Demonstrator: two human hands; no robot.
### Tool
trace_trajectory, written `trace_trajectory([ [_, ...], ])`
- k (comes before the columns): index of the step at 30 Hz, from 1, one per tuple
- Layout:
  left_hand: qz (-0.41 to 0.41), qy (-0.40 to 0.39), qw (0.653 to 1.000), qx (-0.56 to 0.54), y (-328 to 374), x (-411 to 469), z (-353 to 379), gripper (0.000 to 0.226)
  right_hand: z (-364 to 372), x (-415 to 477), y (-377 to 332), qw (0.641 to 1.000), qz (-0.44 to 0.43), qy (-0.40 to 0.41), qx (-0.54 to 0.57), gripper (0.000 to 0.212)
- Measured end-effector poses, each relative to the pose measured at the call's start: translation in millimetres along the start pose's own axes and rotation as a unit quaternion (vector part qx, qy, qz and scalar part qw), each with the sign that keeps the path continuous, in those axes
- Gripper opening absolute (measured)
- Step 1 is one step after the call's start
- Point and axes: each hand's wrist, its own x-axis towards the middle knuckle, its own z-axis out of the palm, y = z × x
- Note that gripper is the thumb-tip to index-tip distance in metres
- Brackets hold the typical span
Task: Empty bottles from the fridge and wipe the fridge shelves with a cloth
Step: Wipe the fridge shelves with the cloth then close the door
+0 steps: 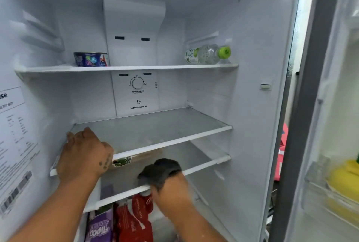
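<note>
My right hand (171, 189) is closest, fingers bunched round the dark cloth (159, 169), pressing it on the lower shelf (204, 166) front rim. My left hand (83, 154) grips the middle shelf (174, 140) at its front-left corner. A clear bottle (207, 54) lies sideways on the top shelf (126, 68), right side. Cola bottles (134, 220) stand below.

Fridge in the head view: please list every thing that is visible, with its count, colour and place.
tub: one, blue, top shelf, left.
water bottle: one, clear, green cap, lying on top shelf, right.
dial: one, white, back wall.
middle shelf: one, glass, white rim, below dial.
labelled bottle: one, green label, lying on lower shelf, partly hidden.
cloth: one, dark grey, lower shelf's front rim.
cola bottles: seemingly two, red, bottom.
carton: one, purple, bottom left.
yellow items: count unclear, door bin, right.
left hand: holds middle shelf's front-left edge.
right hand: grips cloth.
</note>
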Motion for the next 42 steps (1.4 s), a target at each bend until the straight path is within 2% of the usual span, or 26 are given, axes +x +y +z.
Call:
trace_trajectory([
  [2, -0.001, 0.003, 1.0, -0.002, 0.9, -0.8, -0.1, 0.034, -29.4, -0.1, 55.3, 0.987, 0.157, 0.036, -0.004, 0.019],
  [4, -0.004, 0.003, 1.0, -0.004, 1.9, -2.3, -1.0, 0.034, -50.0, 6.2, 101.4, 0.975, 0.206, 0.074, -0.049, 0.017],
  [5, -0.006, 0.002, 1.0, -0.003, 1.8, -3.6, -1.2, 0.034, -54.5, 13.0, 111.1, 0.967, 0.235, 0.037, -0.093, 0.022],
  [7, -0.004, 0.002, 1.0, -0.001, 1.9, -4.5, -1.2, 0.033, -52.1, 30.0, 125.8, 0.948, 0.273, -0.086, -0.14, 0.031],
  [9, -0.003, 0.002, 1.0, -0.004, 1.8, -2.6, -0.4, 0.033, -51.6, 52.4, 127.4, 0.933, 0.315, -0.141, -0.106, 0.036],
  [11, -0.006, -0.003, 1.0, -0.011, 2.2, -1.5, 0.0, 0.034, -60.8, 72.8, 125.2, 0.919, 0.36, -0.155, -0.029, 0.041],
  [13, -0.009, 0.0, 1.0, -0.016, 2.6, -1.0, -0.7, 0.034, -71.1, 80.1, 123.3, 0.911, 0.386, -0.148, 0.008, 0.047],
  [16, -0.006, 0.009, 1.0, -0.015, 2.2, -1.9, 0.7, 0.034, -59.7, 48.5, 127.4, 0.907, 0.389, -0.128, -0.098, 0.034],
  [19, -0.007, 0.007, 1.0, -0.016, 2.6, -3.2, 1.4, 0.035, -48.5, 28.7, 132.0, 0.906, 0.368, -0.111, -0.177, 0.029],
  [24, -0.006, 0.012, 1.0, -0.019, 3.7, -3.1, 0.2, 0.04, -57.7, 52.4, 125.2, 0.907, 0.39, -0.075, -0.142, 0.03],
  [26, -0.005, 0.006, 1.0, -0.013, 3.4, -2.3, 0.9, 0.042, -61.9, 45.8, 121.8, 0.898, 0.399, -0.117, -0.144, 0.031],
  [29, 0.001, 0.008, 1.0, -0.01, 2.4, 0.0, 3.3, 0.043, -82.4, 33.0, 110.4, 0.871, 0.431, -0.209, -0.107, 0.045],
  [30, 0.001, 0.01, 1.0, -0.009, 1.6, 0.1, 4.7, 0.043, -88.9, 26.9, 105.1, 0.877, 0.437, -0.189, -0.064, 0.041],
  [31, 0.003, 0.013, 1.0, -0.008, 0.9, 0.7, 4.6, 0.043, -92.4, 21.6, 99.6, 0.91, 0.399, -0.103, -0.041, 0.031],
  [32, 0.004, 0.013, 1.0, -0.007, 0.7, 0.8, 5.9, 0.043, -94.9, 12.3, 94.9, 0.938, 0.342, 0.022, -0.048, 0.024],
  [33, 0.006, 0.011, 1.0, -0.007, 1.1, 1.1, 6.7, 0.043, -103.8, 5.5, 87.6, 0.939, 0.303, 0.163, -0.016, 0.022],
  [34, 0.005, 0.011, 1.0, -0.01, 0.9, 1.7, 6.5, 0.042, -114.3, 2.4, 81.2, 0.918, 0.272, 0.288, 0.011, 0.023],
  [35, 0.003, 0.011, 1.0, -0.013, 0.2, 2.0, 6.3, 0.042, -124.9, 4.4, 78.7, 0.9, 0.25, 0.357, 0.004, 0.025],
  [36, 0.002, 0.01, 1.0, -0.017, 0.5, 2.2, 6.6, 0.043, -135.0, 12.5, 79.8, 0.9, 0.248, 0.357, -0.019, 0.026],
  [38, 0.002, 0.011, 1.0, -0.021, 0.8, 2.5, 7.6, 0.045, -146.3, 36.5, 90.3, 0.93, 0.284, 0.224, -0.072, 0.033],
  [40, 0.005, 0.017, 1.0, -0.022, 1.0, 2.5, 8.9, 0.051, -147.8, 56.3, 91.5, 0.944, 0.315, 0.079, -0.053, 0.039],
  [42, 0.005, 0.024, 0.999, -0.027, -0.2, 1.9, 9.4, 0.055, -137.6, 70.3, 81.6, 0.955, 0.294, 0.017, -0.039, 0.041],
])
